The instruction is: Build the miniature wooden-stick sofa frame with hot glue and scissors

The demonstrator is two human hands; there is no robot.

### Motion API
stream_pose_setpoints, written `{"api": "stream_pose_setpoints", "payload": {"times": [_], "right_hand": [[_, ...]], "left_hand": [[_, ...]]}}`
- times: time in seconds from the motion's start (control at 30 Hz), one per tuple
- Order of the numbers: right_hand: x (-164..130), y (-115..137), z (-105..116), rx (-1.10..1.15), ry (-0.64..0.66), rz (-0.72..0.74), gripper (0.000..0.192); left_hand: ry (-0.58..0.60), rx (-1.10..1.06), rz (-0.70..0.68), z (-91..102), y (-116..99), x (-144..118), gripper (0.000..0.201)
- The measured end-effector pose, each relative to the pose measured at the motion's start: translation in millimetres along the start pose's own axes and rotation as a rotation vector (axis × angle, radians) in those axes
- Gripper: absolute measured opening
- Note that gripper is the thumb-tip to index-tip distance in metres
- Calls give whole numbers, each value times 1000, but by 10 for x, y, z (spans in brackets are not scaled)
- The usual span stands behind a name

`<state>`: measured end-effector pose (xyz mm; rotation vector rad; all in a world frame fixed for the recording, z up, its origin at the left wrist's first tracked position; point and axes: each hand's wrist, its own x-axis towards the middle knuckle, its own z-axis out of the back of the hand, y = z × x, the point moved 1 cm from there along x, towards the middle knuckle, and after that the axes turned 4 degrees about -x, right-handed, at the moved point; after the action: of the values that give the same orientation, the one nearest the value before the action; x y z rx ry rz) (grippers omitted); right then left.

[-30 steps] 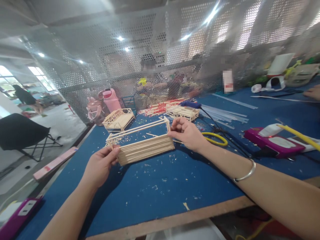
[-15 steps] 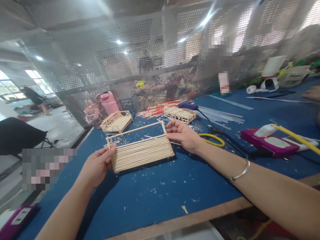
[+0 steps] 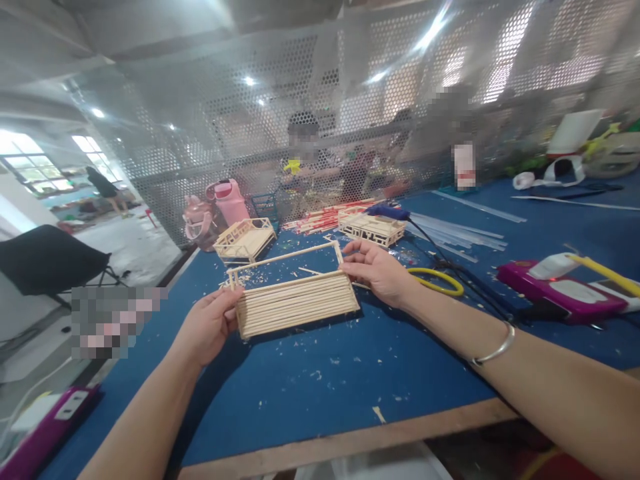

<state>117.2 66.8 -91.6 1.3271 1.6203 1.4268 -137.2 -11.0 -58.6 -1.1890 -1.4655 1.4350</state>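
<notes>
A small model made of wooden sticks [image 3: 300, 305] is held tilted over the blue table, its slatted panel towards me and an open rectangular frame along its far side. My left hand [image 3: 213, 322] pinches its left end between thumb and fingers. At the opposite end, my right hand [image 3: 375, 270] grips the corner by the upright stick. Beyond it are two more stick models: one with a railing [image 3: 246, 241] at the left, and one low and boxy [image 3: 371, 228] behind my right hand. My fingertips behind the panel are partly hidden.
A blue-handled glue gun [image 3: 387, 213] lies behind, its cable running right. Red-and-white sticks [image 3: 325, 219] and clear glue sticks [image 3: 450, 231] are spread at the back. A yellow ring [image 3: 440, 281] and a purple power strip [image 3: 560, 287] lie right. Pink bottles [image 3: 231, 202] stand by the mesh partition [image 3: 210, 140].
The whole view has shifted, so everything appears a little further right. Both hands keep their hold on the stick model, whose slatted panel looks slightly more tilted.
</notes>
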Motion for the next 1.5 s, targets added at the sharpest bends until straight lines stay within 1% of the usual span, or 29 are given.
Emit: {"api": "stream_pose_setpoints", "payload": {"times": [0.17, 0.37, 0.43, 0.5, 0.53, 0.57, 0.6, 0.63, 0.67, 0.7, 0.73, 0.77, 0.8, 0.83, 0.87, 0.93, 1.0, 1.1, 1.2, 1.3, 1.33, 1.37, 1.4, 1.47, 1.5], "right_hand": [[3, -23, 4, -44, 10, 40, 37], [14, -49, -2, -165, -45, 140, 35], [13, -42, -7, -183, -52, 145, 35], [11, -29, -9, -187, -49, 146, 35], [11, -23, -9, -182, -45, 148, 35], [11, -17, -9, -172, -40, 151, 35], [11, -13, -8, -160, -31, 155, 35], [12, -10, -8, -148, -20, 157, 35], [12, -9, -7, -137, -8, 159, 35], [12, -9, -7, -127, 2, 159, 35], [12, -10, -5, -118, 9, 158, 35], [12, -10, -4, -109, 12, 158, 36], [12, -9, -1, -98, 11, 157, 37], [11, -7, 2, -88, 9, 155, 38], [11, -5, 5, -81, 7, 152, 39], [8, 2, 7, -74, 7, 140, 42], [2, 5, -3, -68, 5, 124, 45], [-7, 9, -33, -81, -12, 95, 46], [0, 50, -20, -230, -73, 29, 34], [15, 185, 112, -371, -149, -8, 22], [11, 249, 179, -505, -174, -8, 18], [-1, 316, 252, -692, -194, -13, 15], [-25, 378, 324, -966, -203, -28, 12], [-105, 464, 450, -1427, -172, -100, 10], [-158, 483, 498, -1564, -142, -144, 10]], "left_hand": [[32, -20, -9, -14, 6, -25, 27], [15, -30, -57, -24, 45, -4, 34], [-20, 17, -77, -6, 58, -3, 37], [-112, 145, -115, 31, 57, -27, 39], [-184, 252, -160, 51, 45, -53, 39], [-278, 376, -241, 64, 23, -86, 37], [-383, 498, -362, 62, -8, -127, 35], [-476, 610, -514, 36, -44, -171, 32], [-528, 705, -685, -21, -78, -212, 27], [-514, 786, -853, -112, -106, -244, 22], [-433, 857, -985, -234, -122, -263, 18], [-271, 935, -1066, -382, -124, -265, 15], [-73, 1023, -1089, -547, -113, -254, 17], [67, 1117, -1045, -710, -93, -231, 20], [127, 1186, -988, -859, -71, -201, 22], [202, 1269, -847, -1098, -26, -137, 24], [223, 1273, -783, -1228, 2, -89, 26], [225, 1238, -808, -1262, 15, -55, 27], [235, 1233, -813, -1236, 13, -33, 27], [236, 1237, -794, -1239, 2, -3, 27], [233, 1240, -792, -1246, -2, 9, 27], [230, 1243, -794, -1252, -5, 22, 27], [228, 1244, -800, -1258, -7, 36, 27], [231, 1240, -826, -1261, -1, 65, 26], [231, 1232, -844, -1259, 7, 80, 25]]}}
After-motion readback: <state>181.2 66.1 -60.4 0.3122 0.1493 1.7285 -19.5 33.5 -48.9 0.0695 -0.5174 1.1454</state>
